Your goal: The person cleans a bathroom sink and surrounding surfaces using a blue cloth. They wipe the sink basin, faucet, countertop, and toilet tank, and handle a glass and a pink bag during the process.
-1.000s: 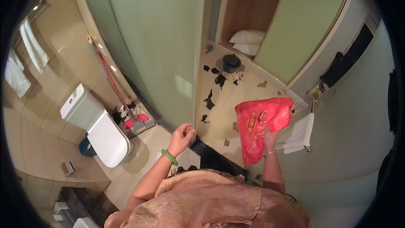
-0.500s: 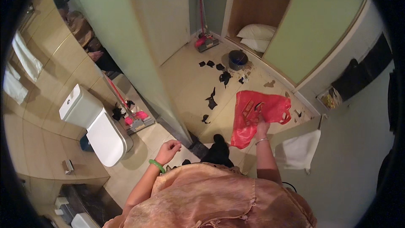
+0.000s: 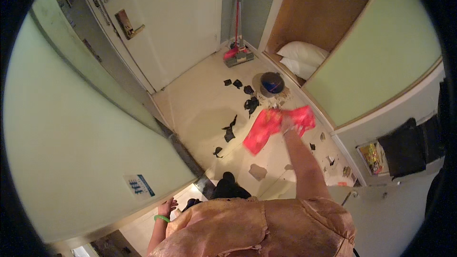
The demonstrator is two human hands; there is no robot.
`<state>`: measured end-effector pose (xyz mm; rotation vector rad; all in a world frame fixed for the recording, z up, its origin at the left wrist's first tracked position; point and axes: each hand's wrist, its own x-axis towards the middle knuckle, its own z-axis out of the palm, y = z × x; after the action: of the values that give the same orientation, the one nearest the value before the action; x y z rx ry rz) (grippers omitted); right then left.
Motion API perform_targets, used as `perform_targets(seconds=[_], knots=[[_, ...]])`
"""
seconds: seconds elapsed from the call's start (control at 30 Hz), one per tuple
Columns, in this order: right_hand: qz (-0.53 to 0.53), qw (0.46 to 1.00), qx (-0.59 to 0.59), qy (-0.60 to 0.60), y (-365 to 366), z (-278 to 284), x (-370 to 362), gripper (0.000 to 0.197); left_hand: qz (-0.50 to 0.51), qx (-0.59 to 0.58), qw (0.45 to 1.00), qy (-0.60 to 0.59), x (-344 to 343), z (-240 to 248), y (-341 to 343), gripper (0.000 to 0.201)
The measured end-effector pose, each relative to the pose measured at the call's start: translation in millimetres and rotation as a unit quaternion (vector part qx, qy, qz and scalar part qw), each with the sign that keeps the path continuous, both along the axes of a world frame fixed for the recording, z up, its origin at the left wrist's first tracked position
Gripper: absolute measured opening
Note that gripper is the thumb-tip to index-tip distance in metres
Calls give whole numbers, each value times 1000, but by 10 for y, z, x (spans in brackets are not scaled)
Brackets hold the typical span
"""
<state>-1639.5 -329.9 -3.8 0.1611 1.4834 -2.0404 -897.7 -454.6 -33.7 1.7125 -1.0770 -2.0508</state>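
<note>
A crumpled red plastic bag (image 3: 263, 131) hangs from my right hand (image 3: 287, 124), which is closed on it and smeared by motion. The bag is held out over the pale floor, its printed side blurred. Low at the left, my left hand (image 3: 167, 206) is beside the lower edge of the frosted partition (image 3: 95, 128). Its fingers are loosely apart and hold nothing; a green bangle circles that wrist. Black torn scraps (image 3: 230, 134) lie on the floor left of the bag. Beyond the bag stands a dark blue bucket (image 3: 272, 83) with debris around it.
A mop (image 3: 239, 58) and a pink broom (image 3: 231, 52) lean in the far corner, next to a closed white door (image 3: 176, 24). White pillows (image 3: 303, 57) lie in the open wardrobe at the right. Flat brownish pieces (image 3: 258, 172) and small litter are scattered along the right-hand wall.
My view has swung left and forward, so the toilet is gone and the door shows. My right hand has carried the red bag farther out; my left hand has moved lower.
</note>
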Motion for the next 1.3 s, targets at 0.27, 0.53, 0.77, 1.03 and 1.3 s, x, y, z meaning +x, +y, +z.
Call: perform_targets(seconds=[0.27,0.53,0.77,1.03,1.3], knots=[[-294,877,55,377,-1268,3039,-2136,45,58,-32,998,3,157,-47,448,25],[187,434,624,622,-1477,1347,-638,25,88,-24,995,45,83,142,354,23],[402,439,572,563,-833,146,1031,23,108,-3,993,51,693,-250,260,19],[603,551,437,377,-86,-601,3197,25,161,10,987,24,1735,-393,637,17],[724,484,212,443,-509,81,5767,23,367,-25,929,35,2734,-412,1842,19]])
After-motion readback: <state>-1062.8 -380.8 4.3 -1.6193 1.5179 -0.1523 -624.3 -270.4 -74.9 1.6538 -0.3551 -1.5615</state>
